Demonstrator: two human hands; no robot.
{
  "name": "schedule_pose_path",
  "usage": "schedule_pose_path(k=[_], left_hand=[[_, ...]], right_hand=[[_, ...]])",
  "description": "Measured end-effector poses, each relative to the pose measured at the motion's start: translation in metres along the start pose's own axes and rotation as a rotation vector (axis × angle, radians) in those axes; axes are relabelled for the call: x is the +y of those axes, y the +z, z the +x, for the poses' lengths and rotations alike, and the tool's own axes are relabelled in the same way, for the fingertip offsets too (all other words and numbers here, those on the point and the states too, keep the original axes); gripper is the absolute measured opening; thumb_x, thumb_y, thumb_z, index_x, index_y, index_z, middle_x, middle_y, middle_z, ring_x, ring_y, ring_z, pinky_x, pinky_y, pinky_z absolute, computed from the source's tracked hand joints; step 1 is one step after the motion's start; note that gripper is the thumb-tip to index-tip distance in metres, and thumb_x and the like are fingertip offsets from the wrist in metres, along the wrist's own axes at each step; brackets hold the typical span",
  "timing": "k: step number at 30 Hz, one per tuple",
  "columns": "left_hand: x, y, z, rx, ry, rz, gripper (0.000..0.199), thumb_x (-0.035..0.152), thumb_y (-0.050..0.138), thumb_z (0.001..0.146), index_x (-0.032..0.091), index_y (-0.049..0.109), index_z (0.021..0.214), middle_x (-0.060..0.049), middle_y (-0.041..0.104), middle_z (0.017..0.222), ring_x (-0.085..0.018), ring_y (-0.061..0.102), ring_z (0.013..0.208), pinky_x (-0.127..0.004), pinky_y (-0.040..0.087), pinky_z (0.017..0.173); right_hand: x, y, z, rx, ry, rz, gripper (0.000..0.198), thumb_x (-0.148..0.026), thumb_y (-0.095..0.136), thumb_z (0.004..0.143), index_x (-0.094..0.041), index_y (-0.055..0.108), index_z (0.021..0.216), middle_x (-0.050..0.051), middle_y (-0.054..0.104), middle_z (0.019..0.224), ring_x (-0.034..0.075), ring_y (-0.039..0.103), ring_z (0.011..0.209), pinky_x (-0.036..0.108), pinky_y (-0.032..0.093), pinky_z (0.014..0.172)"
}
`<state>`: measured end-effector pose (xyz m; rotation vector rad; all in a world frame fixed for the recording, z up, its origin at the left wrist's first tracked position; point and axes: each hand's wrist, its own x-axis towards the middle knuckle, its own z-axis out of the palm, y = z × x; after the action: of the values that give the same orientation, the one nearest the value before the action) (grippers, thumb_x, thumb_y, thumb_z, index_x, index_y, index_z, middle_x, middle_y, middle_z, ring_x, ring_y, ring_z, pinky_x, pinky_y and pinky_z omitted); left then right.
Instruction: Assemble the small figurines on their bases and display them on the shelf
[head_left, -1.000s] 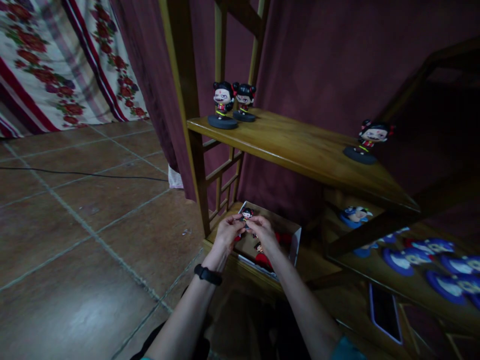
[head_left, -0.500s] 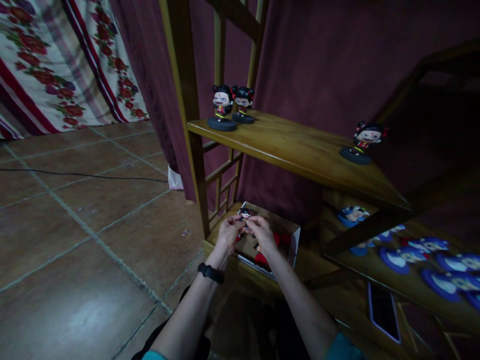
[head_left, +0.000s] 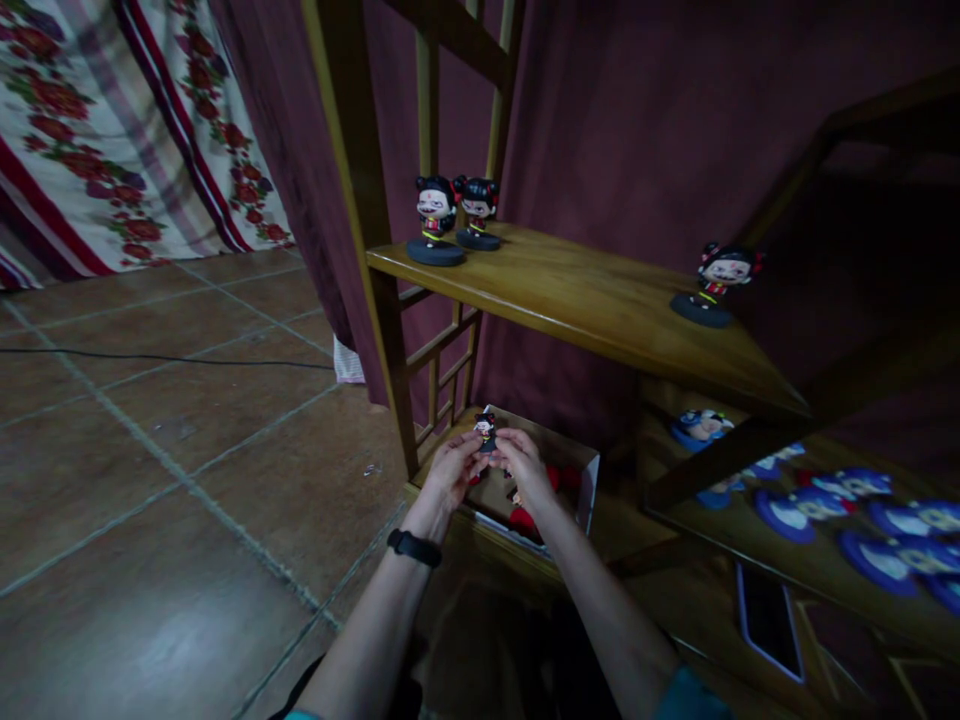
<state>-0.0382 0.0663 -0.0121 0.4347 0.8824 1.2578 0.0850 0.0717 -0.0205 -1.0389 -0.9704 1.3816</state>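
A small black-haired figurine on a dark round base is held upright between both hands. My left hand, with a black band on its wrist, grips the figurine's base from the left. From the right, my right hand pinches the same base with its fingertips. Both hands are over an open cardboard box on the low shelf, where red items and parts of other figurines show. My forearms and hands hide some of what lies in the box.
Two similar figurines stand at the left end of the wooden shelf, with another figurine at its right end. Several blue-based figurines lie on the right shelf. Below them is a phone. A black cable crosses the tiled floor.
The figurine has shifted slightly left in my hands, and more of its body shows above the fingers. My left hand has moved a little left. The view has turned slightly.
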Motion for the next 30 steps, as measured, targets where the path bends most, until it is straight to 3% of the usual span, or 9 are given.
schedule_pose_path(k=[12, 30], left_hand=[[-0.004, 0.002, 0.001, -0.018, 0.038, -0.013, 0.022, 0.001, 0.063, 0.070, 0.008, 0.061, 0.091, -0.007, 0.067, 0.075, -0.010, 0.062, 0.056, -0.020, 0.054, 0.055], [0.000, 0.009, -0.008, 0.040, 0.113, 0.082, 0.018, 0.008, 0.066, 0.068, 0.011, 0.061, 0.085, -0.005, 0.065, 0.073, -0.009, 0.060, 0.056, -0.019, 0.051, 0.052]], right_hand=[[0.002, -0.002, 0.001, -0.003, 0.033, 0.097, 0.029, -0.032, 0.070, 0.061, -0.021, 0.056, 0.085, -0.001, 0.062, 0.086, 0.010, 0.057, 0.068, 0.024, 0.048, 0.060], [0.006, -0.005, 0.005, -0.050, 0.143, 0.181, 0.027, -0.027, 0.073, 0.059, -0.020, 0.059, 0.082, 0.002, 0.065, 0.090, 0.013, 0.060, 0.075, 0.024, 0.047, 0.062]])
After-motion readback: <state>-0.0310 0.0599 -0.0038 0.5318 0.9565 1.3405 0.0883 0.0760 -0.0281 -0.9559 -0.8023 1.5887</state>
